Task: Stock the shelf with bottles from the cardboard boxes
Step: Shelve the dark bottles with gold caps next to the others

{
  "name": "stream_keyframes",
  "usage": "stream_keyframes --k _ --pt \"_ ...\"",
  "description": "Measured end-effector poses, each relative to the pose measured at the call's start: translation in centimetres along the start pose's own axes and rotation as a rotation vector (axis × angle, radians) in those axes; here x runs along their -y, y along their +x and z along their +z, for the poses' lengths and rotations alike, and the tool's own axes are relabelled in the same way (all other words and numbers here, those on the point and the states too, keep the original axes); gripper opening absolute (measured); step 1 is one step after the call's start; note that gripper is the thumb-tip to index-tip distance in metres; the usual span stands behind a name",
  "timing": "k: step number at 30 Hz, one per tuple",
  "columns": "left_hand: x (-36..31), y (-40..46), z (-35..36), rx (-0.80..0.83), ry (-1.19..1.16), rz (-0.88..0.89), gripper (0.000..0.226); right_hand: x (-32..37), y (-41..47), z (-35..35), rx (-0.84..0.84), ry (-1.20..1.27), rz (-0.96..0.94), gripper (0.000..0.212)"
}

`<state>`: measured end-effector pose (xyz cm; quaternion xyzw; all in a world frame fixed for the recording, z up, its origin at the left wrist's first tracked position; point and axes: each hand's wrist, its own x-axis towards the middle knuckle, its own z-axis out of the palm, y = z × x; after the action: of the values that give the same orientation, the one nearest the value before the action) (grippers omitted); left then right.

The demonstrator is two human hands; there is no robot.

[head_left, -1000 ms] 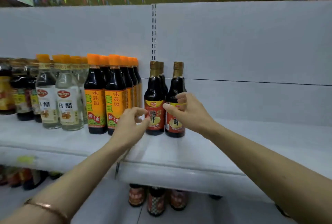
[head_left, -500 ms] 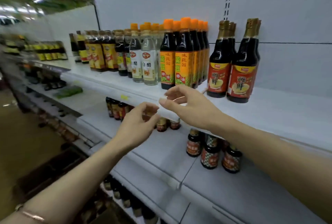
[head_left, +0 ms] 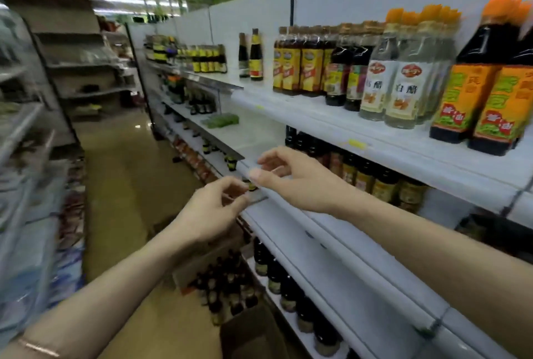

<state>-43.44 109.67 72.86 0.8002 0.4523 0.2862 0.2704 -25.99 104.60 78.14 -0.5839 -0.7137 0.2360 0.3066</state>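
Both my hands hover in front of the white shelf (head_left: 375,139), holding nothing. My left hand (head_left: 213,208) has loosely curled fingers, and my right hand (head_left: 291,177) is relaxed with thumb and forefinger apart. On the floor below them an open cardboard box (head_left: 202,260) holds several dark bottles (head_left: 227,286). On the upper shelf stand dark soy sauce bottles with orange caps (head_left: 473,79) at the far right, clear vinegar bottles (head_left: 403,76) and dark bottles with yellow labels (head_left: 300,61) to their left.
Lower shelves (head_left: 346,266) carry rows of dark bottles (head_left: 363,174). A second cardboard box flap (head_left: 248,332) lies near the bottom. The brown aisle floor (head_left: 124,185) runs away to the left, bordered by another rack (head_left: 28,133). A green packet (head_left: 220,121) lies on a farther shelf.
My view has swung left and down along the aisle. Both hands have drawn back from the red-labelled bottles on the shelf, which are out of view, and now hang lower, holding nothing.
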Motion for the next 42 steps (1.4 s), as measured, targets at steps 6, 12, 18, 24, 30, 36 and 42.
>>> stream_keyframes --k 6,12,18,24,30,36,42 --pt "10.7 1.0 -8.7 -0.052 0.112 -0.079 0.018 3.7 9.8 8.1 0.056 0.036 -0.033 0.042" --pt "19.7 3.5 -14.2 -0.117 0.164 -0.137 0.011 5.0 18.8 14.2 0.111 0.045 -0.016 0.043" --pt "29.3 9.7 -16.3 -0.094 0.187 -0.200 0.015 2.9 29.6 19.7 0.206 0.024 0.006 0.045" --pt "37.6 20.1 -18.4 -0.063 0.179 -0.253 0.020 -0.7 42.9 23.8 0.232 0.078 0.060 0.047" --pt "44.2 30.8 -20.2 0.012 0.108 -0.309 0.015 -3.0 55.6 25.1 0.226 0.110 0.111 0.050" --pt "48.9 39.6 -21.8 0.031 0.081 -0.297 0.018 -5.5 64.3 25.6 0.221 0.113 0.139 0.049" --pt "57.3 47.1 -20.7 0.166 0.079 -0.282 0.020 -10.0 71.3 29.3 0.236 0.116 0.277 0.045"
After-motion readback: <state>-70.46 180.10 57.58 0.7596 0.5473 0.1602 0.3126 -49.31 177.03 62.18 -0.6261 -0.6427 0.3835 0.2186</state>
